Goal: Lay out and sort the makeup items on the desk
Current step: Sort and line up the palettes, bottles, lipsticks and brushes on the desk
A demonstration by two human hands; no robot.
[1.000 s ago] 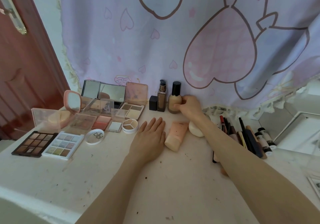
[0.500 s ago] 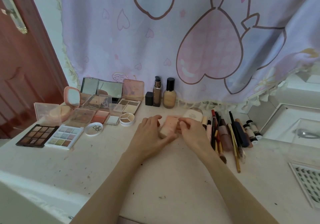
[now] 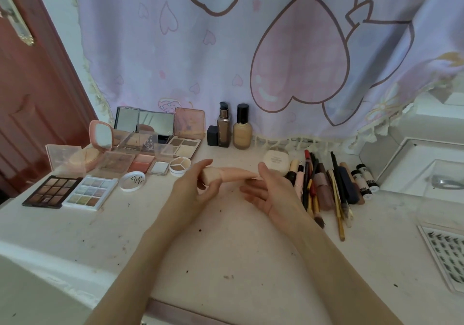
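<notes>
My left hand (image 3: 193,191) grips the cap end of a peach squeeze tube (image 3: 236,173), held level just above the desk (image 3: 226,249). My right hand (image 3: 271,194) is beside the tube's flat end, palm up, fingers relaxed, thumb near the tip. Two foundation bottles (image 3: 242,130) and a small black box (image 3: 212,135) stand at the back against the curtain. Palettes and compacts (image 3: 90,193) lie in rows at the left. A white round case (image 3: 276,160) sits behind my right hand.
Pencils, brushes and tubes (image 3: 326,186) lie side by side at the right. A false-lash card (image 3: 447,254) is at the right edge. A white sill with a clear box (image 3: 426,176) lies beyond. A red door (image 3: 30,98) stands at the left.
My right hand left the foundation bottle at the back and came to the peach tube. My left hand lifted the tube off the desk and turned it level.
</notes>
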